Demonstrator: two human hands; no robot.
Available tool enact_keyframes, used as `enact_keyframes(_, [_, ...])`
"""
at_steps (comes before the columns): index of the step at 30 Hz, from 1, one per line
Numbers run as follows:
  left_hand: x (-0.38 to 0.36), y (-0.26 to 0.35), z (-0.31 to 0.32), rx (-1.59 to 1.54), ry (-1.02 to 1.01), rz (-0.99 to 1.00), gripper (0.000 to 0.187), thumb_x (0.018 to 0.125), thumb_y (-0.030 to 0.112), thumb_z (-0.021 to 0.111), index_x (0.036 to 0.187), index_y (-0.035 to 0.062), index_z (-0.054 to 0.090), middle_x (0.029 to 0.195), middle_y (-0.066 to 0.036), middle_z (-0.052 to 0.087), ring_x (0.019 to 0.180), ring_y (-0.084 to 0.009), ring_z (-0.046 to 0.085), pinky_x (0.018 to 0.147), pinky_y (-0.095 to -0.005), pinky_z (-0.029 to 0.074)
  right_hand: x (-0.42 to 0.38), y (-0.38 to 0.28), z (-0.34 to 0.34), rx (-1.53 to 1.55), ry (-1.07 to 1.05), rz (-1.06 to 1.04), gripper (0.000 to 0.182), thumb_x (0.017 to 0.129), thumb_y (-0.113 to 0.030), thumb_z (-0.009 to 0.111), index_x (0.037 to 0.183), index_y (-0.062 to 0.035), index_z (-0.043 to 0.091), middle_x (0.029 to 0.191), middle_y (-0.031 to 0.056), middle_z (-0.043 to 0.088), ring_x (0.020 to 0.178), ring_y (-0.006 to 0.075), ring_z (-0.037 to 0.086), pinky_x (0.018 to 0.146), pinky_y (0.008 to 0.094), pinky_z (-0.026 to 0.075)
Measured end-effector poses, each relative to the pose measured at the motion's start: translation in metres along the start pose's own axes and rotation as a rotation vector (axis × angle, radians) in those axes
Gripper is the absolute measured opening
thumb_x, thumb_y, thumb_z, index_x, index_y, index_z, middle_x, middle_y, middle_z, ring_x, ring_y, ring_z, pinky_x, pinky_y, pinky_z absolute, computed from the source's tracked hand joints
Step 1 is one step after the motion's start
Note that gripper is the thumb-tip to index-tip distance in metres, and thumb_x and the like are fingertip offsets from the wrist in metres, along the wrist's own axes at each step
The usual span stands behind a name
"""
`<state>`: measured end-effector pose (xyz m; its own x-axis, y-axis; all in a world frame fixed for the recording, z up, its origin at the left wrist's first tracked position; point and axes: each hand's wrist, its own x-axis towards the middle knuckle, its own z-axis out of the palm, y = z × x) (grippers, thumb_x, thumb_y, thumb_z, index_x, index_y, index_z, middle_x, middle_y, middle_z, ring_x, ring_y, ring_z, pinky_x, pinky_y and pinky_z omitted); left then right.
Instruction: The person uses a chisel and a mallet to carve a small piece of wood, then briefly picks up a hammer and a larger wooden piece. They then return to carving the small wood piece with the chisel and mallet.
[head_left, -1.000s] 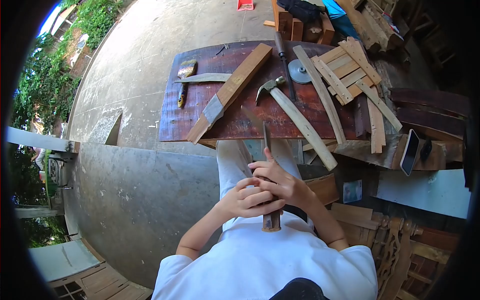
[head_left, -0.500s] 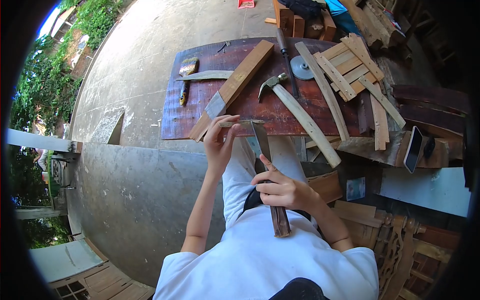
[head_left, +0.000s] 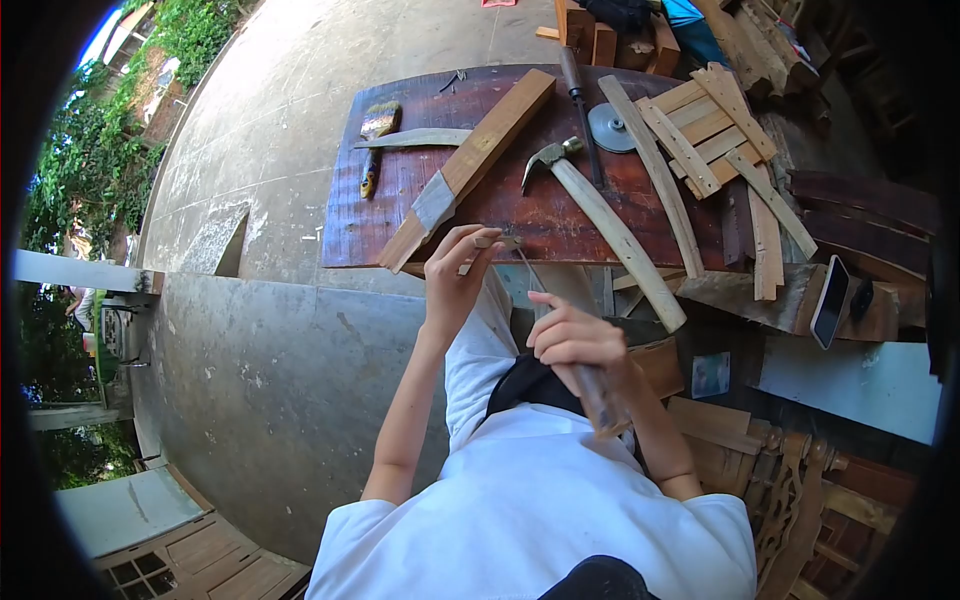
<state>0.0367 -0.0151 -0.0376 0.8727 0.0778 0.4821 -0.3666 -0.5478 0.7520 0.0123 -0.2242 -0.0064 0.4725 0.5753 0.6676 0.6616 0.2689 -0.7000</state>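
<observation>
My left hand (head_left: 460, 272) is closed in a pinch on a small thin wood strip (head_left: 511, 242) near the table's front edge. My right hand (head_left: 577, 340) wraps round the dark wooden handle of a chisel (head_left: 601, 408), its thumb lying along the tool. The narrow edge of the blade shows, and its tip is right at the strip. Just beyond the hands, a claw hammer (head_left: 605, 220) lies slantwise on the dark red wooden table (head_left: 500, 225). A long wood bar (head_left: 500, 135) with a grey wrapped section lies to its left.
On the table are a paintbrush (head_left: 377, 130), a curved wood strip (head_left: 420, 138), a rod-like tool with a handle (head_left: 580, 95), a grey disc (head_left: 608, 128) and a slatted wood panel (head_left: 710, 125). A phone (head_left: 830, 300) stands at the right. Wood pieces (head_left: 715, 425) lie lower right.
My right hand has moved slightly up and right, and the chisel has turned so its blade shows edge-on. The handle end has swung right. My left hand has shifted slightly right with the strip.
</observation>
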Motion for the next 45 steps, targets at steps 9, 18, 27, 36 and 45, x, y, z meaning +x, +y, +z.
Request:
enact_keyframes(9, [0.008, 0.002, 0.003, -0.049, -0.078, -0.029, 0.019, 0.078, 0.001, 0.074, 0.097, 0.0001, 0.069, 0.093, -0.008, 0.070, 0.080, -0.0163, 0.068, 0.071, -0.0274, 0.055, 0.053, 0.005, -0.037, 0.216, 0.518, 0.341, 0.014, 0.091, -0.005, 0.063, 0.077, -0.0017, 0.061, 0.068, 0.0044, 0.061, 0.061, 0.0087, 0.058, 0.055, 0.0225, 0.047])
enact_keyframes(18, [0.012, -0.013, 0.013, -0.158, -0.015, -0.003, 0.018, 0.077, 0.004, 0.076, 0.092, -0.0006, 0.068, 0.088, -0.008, 0.068, 0.078, -0.0155, 0.067, 0.066, -0.0282, 0.055, 0.111, 0.041, -0.019, 0.283, 0.879, 0.193, 0.030, 0.089, -0.006, 0.065, 0.062, -0.0061, 0.053, 0.053, -0.0020, 0.051, 0.046, 0.0027, 0.046, 0.043, 0.0202, 0.034])
enact_keyframes(27, [0.012, -0.014, 0.015, -0.183, -0.003, 0.034, 0.016, 0.077, 0.003, 0.075, 0.091, -0.0014, 0.066, 0.087, -0.009, 0.067, 0.078, -0.0169, 0.068, 0.068, -0.0284, 0.057, 0.116, 0.037, -0.005, 0.150, 0.809, 0.185, 0.030, 0.089, -0.006, 0.065, 0.062, -0.0045, 0.053, 0.056, -0.0034, 0.051, 0.050, 0.0013, 0.046, 0.045, 0.0202, 0.034])
enact_keyframes(36, [0.010, -0.016, 0.018, -0.286, -0.008, -0.007, 0.016, 0.079, -0.003, 0.072, 0.093, -0.0029, 0.064, 0.093, -0.010, 0.065, 0.083, -0.0184, 0.068, 0.073, -0.0300, 0.060, 0.118, 0.051, 0.000, 0.032, 0.800, 0.190, 0.030, 0.088, -0.007, 0.066, 0.061, -0.0035, 0.054, 0.055, -0.0053, 0.051, 0.052, -0.0001, 0.045, 0.046, 0.0207, 0.034])
enact_keyframes(45, [0.013, 0.001, 0.018, -0.315, -0.036, 0.025, 0.019, 0.081, -0.009, 0.066, 0.099, -0.0036, 0.062, 0.098, -0.011, 0.063, 0.089, -0.0196, 0.067, 0.075, -0.0309, 0.061, 0.129, 0.038, 0.003, -0.104, 0.834, 0.160, 0.028, 0.087, -0.010, 0.068, 0.062, -0.0010, 0.057, 0.054, -0.0032, 0.054, 0.051, 0.0012, 0.049, 0.047, 0.0219, 0.037])
